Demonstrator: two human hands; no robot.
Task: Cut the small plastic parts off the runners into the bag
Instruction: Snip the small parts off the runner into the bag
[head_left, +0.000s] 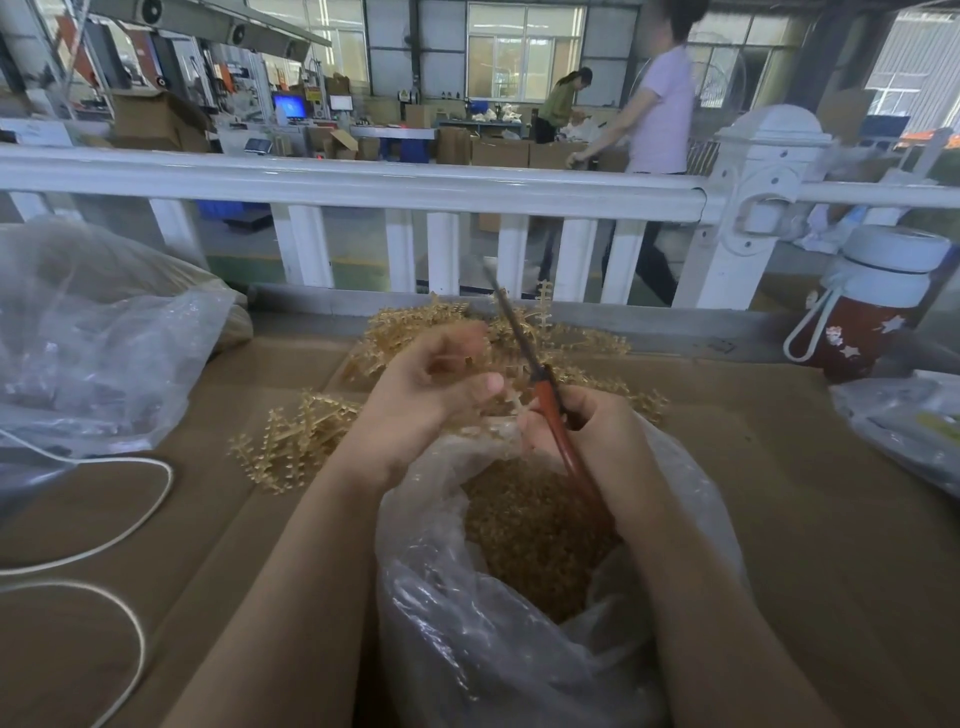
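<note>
A clear plastic bag (467, 639) stands open in front of me, partly filled with small tan plastic parts (535, 535). Over its mouth my right hand (597, 436) grips red-handled scissors (550, 400), their blades pointing up and away. My left hand (431, 389) is just left of the scissors with fingers curled; a tan runner piece seems pinched in it, but blur hides the detail. Behind both hands lies a pile of tan runners (415, 322), and more runners (296, 441) lie to the left on the cardboard.
Brown cardboard (810, 493) covers the table. A large crumpled clear bag (93, 353) sits at left, with a white cord (130, 519) looping below it. A red and white bottle (872, 312) stands at right near another clear bag (904, 415). A white railing (363, 182) runs behind; people stand beyond.
</note>
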